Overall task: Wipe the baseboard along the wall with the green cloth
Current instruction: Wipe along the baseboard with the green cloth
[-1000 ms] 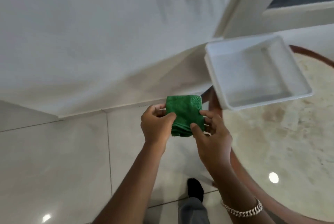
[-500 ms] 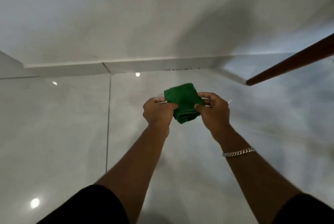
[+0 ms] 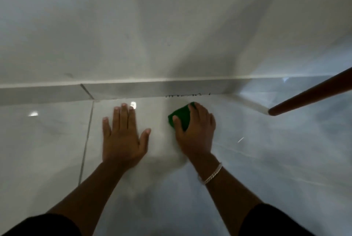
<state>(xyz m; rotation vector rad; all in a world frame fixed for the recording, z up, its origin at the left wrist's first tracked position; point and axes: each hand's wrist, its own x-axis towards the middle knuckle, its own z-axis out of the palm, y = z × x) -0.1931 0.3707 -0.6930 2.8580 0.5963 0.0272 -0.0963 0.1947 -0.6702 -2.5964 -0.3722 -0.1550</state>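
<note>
A folded green cloth lies under my right hand, which grips it low over the glossy floor tiles, a short way in front of the baseboard. The baseboard is a grey tiled strip running left to right at the foot of the white wall, with dark marks along its lower edge just beyond the cloth. My left hand lies flat on the floor, fingers spread, holding nothing, to the left of the cloth.
A brown wooden table edge juts in from the right, above the floor. The wall turns a corner at the right of the baseboard. A grout line runs down the floor left of my left hand.
My view dropped close to the floor. Both hands held the cloth in the air; now the left hand has let go and rests flat on the tiles, while the right brought the cloth down near the baseboard.
</note>
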